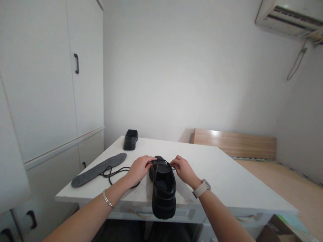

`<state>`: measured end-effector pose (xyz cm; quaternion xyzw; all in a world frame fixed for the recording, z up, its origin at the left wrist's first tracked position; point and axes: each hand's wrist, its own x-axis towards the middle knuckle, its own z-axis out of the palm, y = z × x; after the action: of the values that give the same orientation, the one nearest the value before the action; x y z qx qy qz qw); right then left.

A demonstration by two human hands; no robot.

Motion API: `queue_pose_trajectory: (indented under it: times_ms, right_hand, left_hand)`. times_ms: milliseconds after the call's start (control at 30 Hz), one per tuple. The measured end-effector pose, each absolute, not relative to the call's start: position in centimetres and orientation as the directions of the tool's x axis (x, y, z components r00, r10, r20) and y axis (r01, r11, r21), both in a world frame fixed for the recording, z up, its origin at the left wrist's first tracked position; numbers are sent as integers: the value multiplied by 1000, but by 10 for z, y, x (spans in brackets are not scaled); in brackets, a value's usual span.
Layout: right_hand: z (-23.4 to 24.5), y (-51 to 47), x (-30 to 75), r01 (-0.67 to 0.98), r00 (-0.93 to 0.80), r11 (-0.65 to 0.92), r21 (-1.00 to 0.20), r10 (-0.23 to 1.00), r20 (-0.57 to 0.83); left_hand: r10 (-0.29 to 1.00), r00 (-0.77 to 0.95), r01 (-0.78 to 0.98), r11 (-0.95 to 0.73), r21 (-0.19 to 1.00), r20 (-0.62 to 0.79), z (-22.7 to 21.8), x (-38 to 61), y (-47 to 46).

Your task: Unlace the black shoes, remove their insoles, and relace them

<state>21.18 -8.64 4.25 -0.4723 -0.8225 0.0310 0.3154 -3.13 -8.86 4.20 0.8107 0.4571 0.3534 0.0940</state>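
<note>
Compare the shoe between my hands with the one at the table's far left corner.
The near shoe sits at the front edge of the table; the far shoe stands at its back left corner. The left hand and right hand flank the near shoe, while no hand is at the far shoe. The near shoe appears larger than the far shoe, being closer. Both are black.

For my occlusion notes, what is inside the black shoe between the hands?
In the black shoe, only a dark interior shows; the toe cavity, beneath the tongue, cannot be seen.
</note>
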Motion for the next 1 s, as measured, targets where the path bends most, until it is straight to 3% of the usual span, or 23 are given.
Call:
queue_pose_trajectory:
  times_ms: [300, 633, 1000]
  right_hand:
    - [49, -88, 209, 778, -368, 542, -318, 803, 469]
    - [59, -90, 197, 831, -352, 497, -249, 817, 457]
    - [77, -95, 191, 776, -400, 505, -378, 857, 325]
  left_hand:
    - [796, 368, 698, -578, 423, 480, 50, -33, -85]
    - [823, 392, 666, -562, 491, 410, 58, -32, -86]
    - [859, 385, 715, -509, 479, 338, 85, -19, -95]
